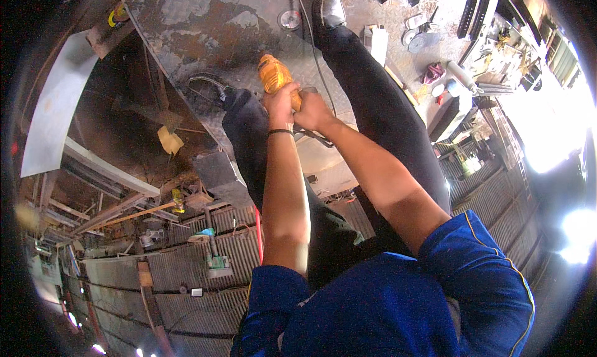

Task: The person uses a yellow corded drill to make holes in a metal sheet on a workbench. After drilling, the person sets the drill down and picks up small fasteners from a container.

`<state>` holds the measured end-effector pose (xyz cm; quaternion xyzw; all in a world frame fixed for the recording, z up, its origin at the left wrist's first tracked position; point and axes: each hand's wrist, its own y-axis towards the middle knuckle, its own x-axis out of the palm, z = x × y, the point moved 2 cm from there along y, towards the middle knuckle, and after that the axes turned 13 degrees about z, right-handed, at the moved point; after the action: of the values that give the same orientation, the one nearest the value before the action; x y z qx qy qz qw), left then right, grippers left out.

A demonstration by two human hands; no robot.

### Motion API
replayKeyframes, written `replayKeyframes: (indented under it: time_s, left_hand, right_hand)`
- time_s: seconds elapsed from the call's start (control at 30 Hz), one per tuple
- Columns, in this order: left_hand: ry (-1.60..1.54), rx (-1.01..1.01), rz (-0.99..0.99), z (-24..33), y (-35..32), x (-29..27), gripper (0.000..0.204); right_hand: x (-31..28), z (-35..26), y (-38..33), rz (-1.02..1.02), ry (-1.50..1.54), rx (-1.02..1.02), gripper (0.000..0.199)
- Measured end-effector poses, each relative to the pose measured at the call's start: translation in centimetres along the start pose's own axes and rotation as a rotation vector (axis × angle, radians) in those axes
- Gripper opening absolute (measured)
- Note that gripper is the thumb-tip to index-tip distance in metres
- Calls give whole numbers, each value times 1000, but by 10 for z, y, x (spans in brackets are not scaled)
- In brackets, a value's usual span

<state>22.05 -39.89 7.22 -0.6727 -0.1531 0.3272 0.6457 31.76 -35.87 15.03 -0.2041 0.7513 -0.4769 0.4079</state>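
Note:
Both my hands are closed around an orange power tool [273, 73] between my legs. Its rounded housing points away from me; its front end is hidden, so I cannot tell its exact kind. My left hand [281, 105] wraps the tool's near part from the left. From the right, my right hand [314, 111] grips it close beside the left. A dark cord [315, 52] runs down past my right hand, and more cable [316, 137] shows under my wrists. Beneath the tool lies a worn, stained metal plate [205, 34]. A round disc [289, 19] rests on it, beyond the tool.
My shoes [333, 10] stand on the plate, legs spread. Its left edge drops to a dark lower area with a white curved sheet [59, 102] and frame beams [112, 167]. To the right lie loose discs [424, 42], a white box [375, 43], perforated bars [476, 12] and clutter.

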Motion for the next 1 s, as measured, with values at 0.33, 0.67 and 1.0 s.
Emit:
replayKeyframes:
  time_s: [0.33, 0.67, 1.0]
  left_hand:
    - [-68, -15, -30, 2, -2, 0, 26]
    - [-84, -28, -3, 8, -9, 6, 26]
    - [-194, -63, 22, 11, -11, 2, 33]
  right_hand:
    - [7, 1, 4, -44, -45, 10, 62]
    - [-1, -4, 6, -27, -55, -21, 64]
    - [-13, -19, 12, -89, -132, 47, 64]
